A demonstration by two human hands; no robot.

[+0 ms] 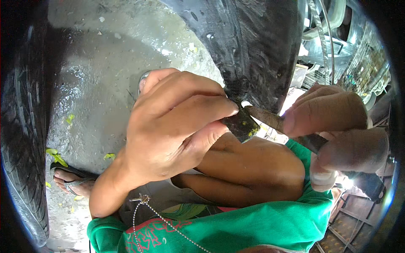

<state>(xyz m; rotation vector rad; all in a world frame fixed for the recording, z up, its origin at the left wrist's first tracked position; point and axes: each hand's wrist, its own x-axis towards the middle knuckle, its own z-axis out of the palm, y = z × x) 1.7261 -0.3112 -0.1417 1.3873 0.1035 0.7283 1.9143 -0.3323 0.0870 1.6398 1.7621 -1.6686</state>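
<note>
My left hand is closed, with thumb and fingers pinching a small dark flap that has yellow-green specks. The flap lies against the narrow lower end of a large black curved piece with a smeared surface; whether they are joined I cannot tell. On the other side, my right hand is wrapped round a thin, brown, rusty-looking strip-shaped tool. Its tip reaches the edge of the flap, close to my left fingertips. Part of the tool is hidden inside my right fingers.
A treaded black tyre stands along the left side. Below my hands are my bent knee and green shirt, with a bead chain hanging over it. Wet concrete floor carries scattered leaves. Metal racks and cables crowd the right.
</note>
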